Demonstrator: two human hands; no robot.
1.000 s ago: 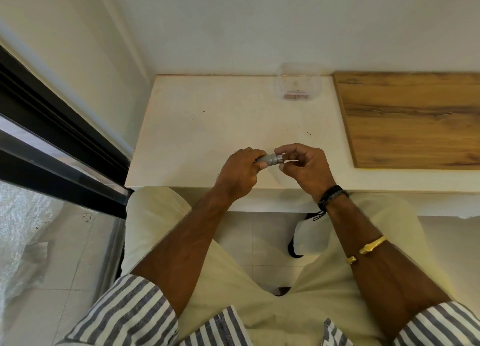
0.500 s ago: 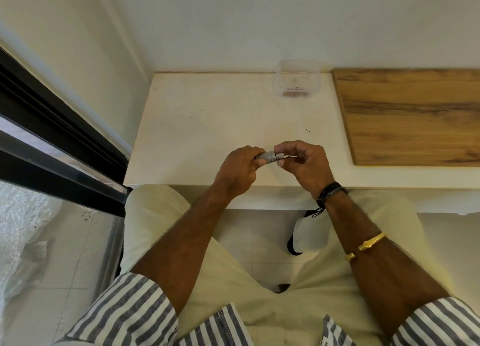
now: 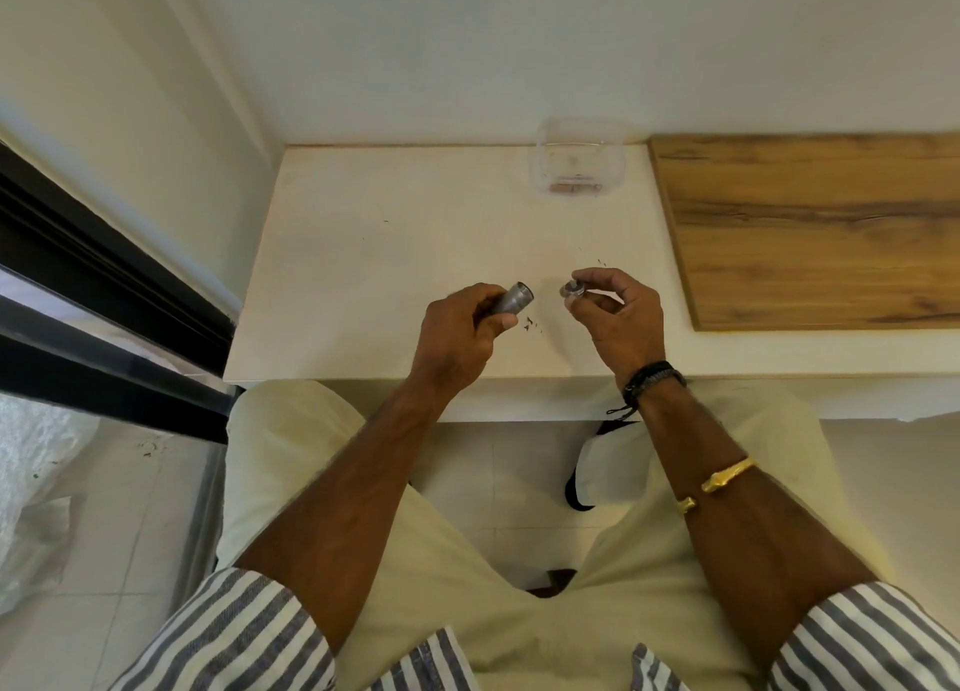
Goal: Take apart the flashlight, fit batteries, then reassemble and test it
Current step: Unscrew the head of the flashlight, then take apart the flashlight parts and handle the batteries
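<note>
Grey flashlight body gripped in left hand, open end up for loading; right hand pinches cap apart, frame centre.

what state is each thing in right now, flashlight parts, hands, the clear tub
flashlight body: cap off, open end facing right, gripped in the left hand
end cap: detached, pinched in the fingertips of the right hand, apart from the body
clear plastic container: lidless, upright at the back of the white table, small brownish items inside
wooden board: lying flat on the table, nothing on it
</note>
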